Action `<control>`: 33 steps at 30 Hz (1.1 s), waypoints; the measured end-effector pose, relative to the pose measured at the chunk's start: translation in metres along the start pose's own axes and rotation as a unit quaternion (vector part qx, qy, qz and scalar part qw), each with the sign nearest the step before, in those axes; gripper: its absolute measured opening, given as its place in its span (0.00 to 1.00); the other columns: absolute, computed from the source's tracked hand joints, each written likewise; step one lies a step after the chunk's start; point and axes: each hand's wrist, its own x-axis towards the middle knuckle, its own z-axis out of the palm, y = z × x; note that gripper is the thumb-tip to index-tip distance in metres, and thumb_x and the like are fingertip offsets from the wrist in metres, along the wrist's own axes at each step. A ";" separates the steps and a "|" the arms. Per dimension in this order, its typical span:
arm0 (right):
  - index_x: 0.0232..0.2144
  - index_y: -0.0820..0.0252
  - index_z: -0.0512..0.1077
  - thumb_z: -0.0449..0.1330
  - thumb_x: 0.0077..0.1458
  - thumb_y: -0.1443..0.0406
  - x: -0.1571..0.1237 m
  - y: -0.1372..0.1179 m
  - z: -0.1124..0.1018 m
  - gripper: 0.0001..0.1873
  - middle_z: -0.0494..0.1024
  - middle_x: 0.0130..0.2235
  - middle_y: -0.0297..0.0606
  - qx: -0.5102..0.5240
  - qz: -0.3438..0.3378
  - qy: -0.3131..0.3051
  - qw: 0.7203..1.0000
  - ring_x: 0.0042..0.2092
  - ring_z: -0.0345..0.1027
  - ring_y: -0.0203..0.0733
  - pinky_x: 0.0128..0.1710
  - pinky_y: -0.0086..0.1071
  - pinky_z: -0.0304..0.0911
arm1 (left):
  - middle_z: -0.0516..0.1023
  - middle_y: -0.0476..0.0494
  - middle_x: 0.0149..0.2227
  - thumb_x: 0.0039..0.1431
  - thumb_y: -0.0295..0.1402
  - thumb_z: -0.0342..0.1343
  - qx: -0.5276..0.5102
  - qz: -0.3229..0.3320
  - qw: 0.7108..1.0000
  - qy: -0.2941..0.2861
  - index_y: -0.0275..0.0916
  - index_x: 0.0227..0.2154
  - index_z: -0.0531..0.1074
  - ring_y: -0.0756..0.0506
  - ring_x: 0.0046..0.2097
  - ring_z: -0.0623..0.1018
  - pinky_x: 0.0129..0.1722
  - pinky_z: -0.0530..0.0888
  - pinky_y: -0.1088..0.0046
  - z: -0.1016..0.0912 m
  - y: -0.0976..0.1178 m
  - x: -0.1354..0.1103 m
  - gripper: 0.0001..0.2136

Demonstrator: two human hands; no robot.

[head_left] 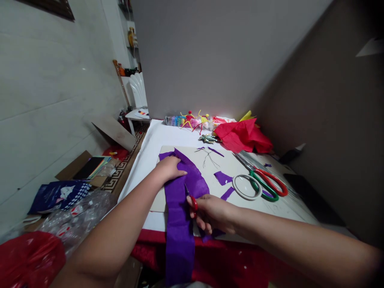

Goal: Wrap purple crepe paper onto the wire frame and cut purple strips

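A long strip of purple crepe paper (180,216) lies across a beige board (231,168) and hangs over the table's near edge. My left hand (170,167) presses flat on the strip's far end, fingers stretched out. My right hand (211,214) is closed around small red-handled scissors (192,198), whose blades point into the purple paper's right edge. Small purple scraps (222,178) lie on the board just to the right.
Large scissors with red and green handles (265,182) and a white ring (245,187) lie to the right. Red crepe paper (243,136), pipe-cleaner figures (195,119) and a coloured pack sit at the back. Boxes, books and plastic bags crowd the floor on the left.
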 end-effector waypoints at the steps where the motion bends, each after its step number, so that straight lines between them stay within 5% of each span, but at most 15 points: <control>1: 0.21 0.64 0.67 0.51 0.56 0.50 0.000 0.000 0.000 0.24 0.66 0.11 0.31 -0.001 -0.001 0.003 1.000 0.11 0.55 0.29 0.10 0.22 0.54 | 0.68 0.39 0.51 0.59 0.38 0.52 -0.002 0.001 1.000 -0.001 0.38 0.49 0.66 0.41 0.49 0.71 0.47 0.69 0.56 0.000 0.000 0.000 0.16; 26: 0.21 0.64 0.65 0.50 0.59 0.55 0.004 -0.010 -0.002 0.21 0.65 0.11 0.31 -0.001 0.007 0.001 1.000 0.10 0.53 0.28 0.10 0.21 0.54 | 0.68 0.39 0.51 0.59 0.38 0.52 -0.017 -0.009 1.000 0.000 0.38 0.48 0.66 0.41 0.50 0.70 0.48 0.68 0.55 -0.003 0.001 0.000 0.16; 33: 0.24 0.63 0.66 0.48 0.57 0.49 -0.011 -0.006 0.000 0.24 0.67 0.12 0.32 -0.012 0.030 -0.028 0.999 0.11 0.57 0.30 0.11 0.22 0.56 | 0.68 0.39 0.51 0.59 0.36 0.52 -0.009 -0.027 0.999 0.015 0.37 0.49 0.66 0.41 0.49 0.71 0.47 0.69 0.56 -0.003 0.002 0.000 0.16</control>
